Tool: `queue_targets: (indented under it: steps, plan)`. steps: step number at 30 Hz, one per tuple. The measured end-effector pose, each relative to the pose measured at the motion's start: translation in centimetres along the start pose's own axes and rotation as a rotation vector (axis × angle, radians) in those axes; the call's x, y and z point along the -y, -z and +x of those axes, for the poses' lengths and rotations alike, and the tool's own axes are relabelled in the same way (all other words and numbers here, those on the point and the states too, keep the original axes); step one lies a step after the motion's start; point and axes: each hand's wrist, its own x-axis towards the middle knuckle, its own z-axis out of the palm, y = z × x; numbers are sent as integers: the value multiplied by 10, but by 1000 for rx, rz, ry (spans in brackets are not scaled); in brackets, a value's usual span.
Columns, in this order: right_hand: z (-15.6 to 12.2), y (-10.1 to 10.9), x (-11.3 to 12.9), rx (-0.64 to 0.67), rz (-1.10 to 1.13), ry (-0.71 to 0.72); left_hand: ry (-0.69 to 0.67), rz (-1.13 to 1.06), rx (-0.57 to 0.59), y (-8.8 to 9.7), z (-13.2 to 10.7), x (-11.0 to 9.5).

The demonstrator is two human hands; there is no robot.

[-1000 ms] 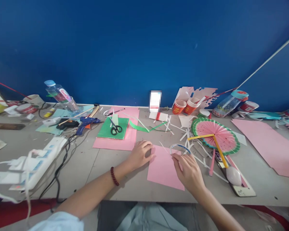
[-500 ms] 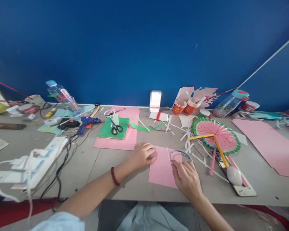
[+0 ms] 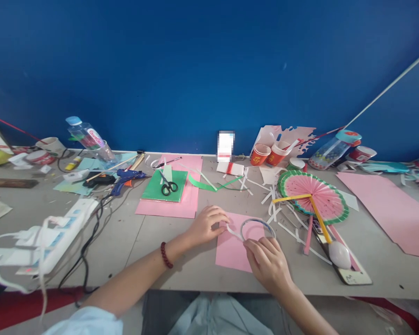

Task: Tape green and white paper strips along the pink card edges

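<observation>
Jutting beyond the right hand is a ring.

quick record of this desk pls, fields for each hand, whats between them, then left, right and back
left hand: at one end of a white strip, pinch unclear
right hand: holding a thin ring
between hands: the white strip, above a pink sheet
left side: black-handled scissors on a green packet, blue glue gun, white power strip
right side: watermelon-patterned fan
back: red paper cups near a blue wall
</observation>
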Motion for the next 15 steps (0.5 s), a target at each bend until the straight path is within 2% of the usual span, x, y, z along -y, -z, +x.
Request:
queue_targets:
  steps: [6, 9, 12, 15]
  plan:
    - [-3, -4, -2, 20, -85, -113, 50, -134, 6, 3, 2, -2]
    - [-5, -10, -2, 37, -102, -161, 116, -174, -11, 3, 3, -3]
    - [-7, -18, -3, 62, -67, -201, 190, -166, -57, 0, 2, -2]
    - [-9, -26, -3, 79, -27, -236, 202, -124, -65, -3, 1, -2]
